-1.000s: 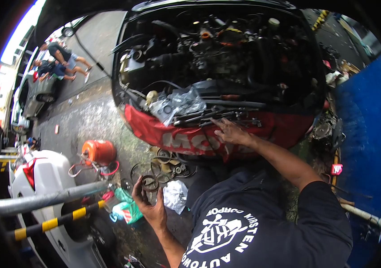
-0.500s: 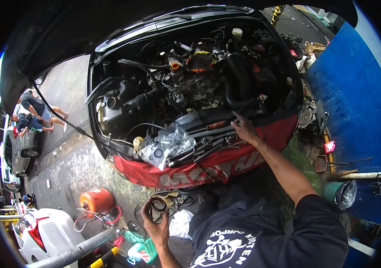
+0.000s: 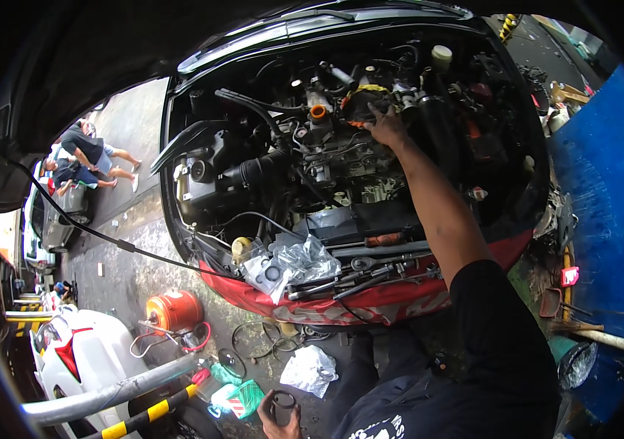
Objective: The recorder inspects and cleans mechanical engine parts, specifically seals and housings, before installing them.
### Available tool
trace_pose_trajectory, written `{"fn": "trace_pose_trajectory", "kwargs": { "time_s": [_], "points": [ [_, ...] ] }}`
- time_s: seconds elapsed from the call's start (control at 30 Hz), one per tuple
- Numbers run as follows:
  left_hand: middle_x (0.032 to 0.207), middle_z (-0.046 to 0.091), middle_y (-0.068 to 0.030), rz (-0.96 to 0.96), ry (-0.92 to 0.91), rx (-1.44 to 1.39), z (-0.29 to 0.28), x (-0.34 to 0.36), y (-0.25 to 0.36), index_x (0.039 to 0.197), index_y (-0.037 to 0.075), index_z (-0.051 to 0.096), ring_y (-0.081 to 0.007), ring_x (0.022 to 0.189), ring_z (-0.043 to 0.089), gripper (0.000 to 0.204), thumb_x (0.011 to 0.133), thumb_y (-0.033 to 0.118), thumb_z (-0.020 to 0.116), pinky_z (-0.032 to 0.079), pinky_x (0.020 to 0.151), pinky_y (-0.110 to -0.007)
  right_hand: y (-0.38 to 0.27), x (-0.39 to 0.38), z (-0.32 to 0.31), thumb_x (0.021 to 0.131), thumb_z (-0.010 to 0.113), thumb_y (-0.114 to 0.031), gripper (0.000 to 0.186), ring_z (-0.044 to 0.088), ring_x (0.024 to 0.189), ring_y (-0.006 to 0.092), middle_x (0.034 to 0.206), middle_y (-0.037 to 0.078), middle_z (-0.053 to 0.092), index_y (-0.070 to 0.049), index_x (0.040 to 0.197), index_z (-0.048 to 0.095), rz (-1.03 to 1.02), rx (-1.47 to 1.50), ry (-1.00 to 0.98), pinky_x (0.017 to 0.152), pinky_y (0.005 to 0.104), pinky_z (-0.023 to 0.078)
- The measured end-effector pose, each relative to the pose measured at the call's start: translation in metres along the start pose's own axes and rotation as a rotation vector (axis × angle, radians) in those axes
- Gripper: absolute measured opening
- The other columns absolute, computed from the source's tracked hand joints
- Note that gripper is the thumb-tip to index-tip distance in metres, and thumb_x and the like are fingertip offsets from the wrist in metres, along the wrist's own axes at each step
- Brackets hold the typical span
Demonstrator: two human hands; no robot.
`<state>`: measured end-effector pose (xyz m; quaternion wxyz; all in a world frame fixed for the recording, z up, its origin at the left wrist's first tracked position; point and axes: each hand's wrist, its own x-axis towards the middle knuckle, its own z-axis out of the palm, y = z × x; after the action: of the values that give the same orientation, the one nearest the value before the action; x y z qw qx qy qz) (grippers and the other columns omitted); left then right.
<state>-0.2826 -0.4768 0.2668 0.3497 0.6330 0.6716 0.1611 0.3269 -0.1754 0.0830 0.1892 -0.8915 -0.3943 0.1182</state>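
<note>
At the bottom edge, my left hand (image 3: 280,423) is closed around a dark ring-shaped seal (image 3: 283,399), held between thumb and fingers. My right arm stretches over the front of a car's engine bay. My right hand (image 3: 387,126) has its fingers apart at the near right edge of a dark cloth-like piece (image 3: 361,104) with a yellow and orange rim, lying on the engine (image 3: 341,157). Left of that piece sits an orange cap (image 3: 317,112). Ratchets and other metal tools (image 3: 378,272) lie along the front, beside clear plastic bags (image 3: 297,262) with dark rings.
A red cover (image 3: 253,300) drapes the car's front. A prop rod (image 3: 125,245) slants at the left. On the ground are an orange tank (image 3: 174,311), a white bag (image 3: 309,371) and green bags (image 3: 249,399). A metal rail (image 3: 114,395) crosses lower left. Two people sit far left.
My right hand has moved from the tools at the front up to the dark piece on the engine. My left hand, with the seal, is lower in view. The view has shifted.
</note>
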Motion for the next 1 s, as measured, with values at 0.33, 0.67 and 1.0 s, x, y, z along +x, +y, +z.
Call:
{"fn": "trace_pose_trajectory", "kwargs": {
  "time_s": [0.33, 0.67, 1.0],
  "points": [
    [0.131, 0.057, -0.0187, -0.250, 0.103, -0.103, 0.017, -0.018, 0.040, 0.137, 0.002, 0.048, -0.0289, 0.119, 0.055, 0.064, 0.082, 0.014, 0.079, 0.043, 0.104, -0.040, 0.028, 0.017, -0.024, 0.094, 0.060, -0.025, 0.031, 0.059, 0.108, 0.0422, 0.117, 0.028, 0.059, 0.000, 0.112, 0.053, -0.126, 0.335, 0.302, 0.088, 0.0521, 0.047],
    [0.130, 0.056, -0.0163, 0.095, 0.122, -0.134, 0.032, 0.024, 0.055, 0.133, -0.001, 0.047, -0.0267, 0.122, 0.054, 0.062, 0.077, -0.001, 0.074, 0.041, 0.108, -0.042, 0.078, -0.227, -0.096, 0.089, 0.064, -0.026, 0.036, 0.063, 0.103, 0.0353, 0.107, 0.021, 0.064, 0.002, 0.112, 0.059, -0.037, 0.662, 0.148, 0.090, 0.0401, 0.046],
    [0.132, 0.054, -0.0134, 0.320, -0.027, -0.226, 0.034, 0.065, 0.066, 0.133, 0.002, 0.048, -0.0244, 0.123, 0.053, 0.063, 0.078, 0.005, 0.078, 0.042, 0.108, -0.042, 0.101, -0.354, -0.097, 0.097, 0.060, -0.026, 0.032, 0.066, 0.098, 0.0289, 0.106, 0.019, 0.065, 0.002, 0.114, 0.059, -0.005, 0.664, -0.137, 0.086, 0.0354, 0.049]
  ]
}}
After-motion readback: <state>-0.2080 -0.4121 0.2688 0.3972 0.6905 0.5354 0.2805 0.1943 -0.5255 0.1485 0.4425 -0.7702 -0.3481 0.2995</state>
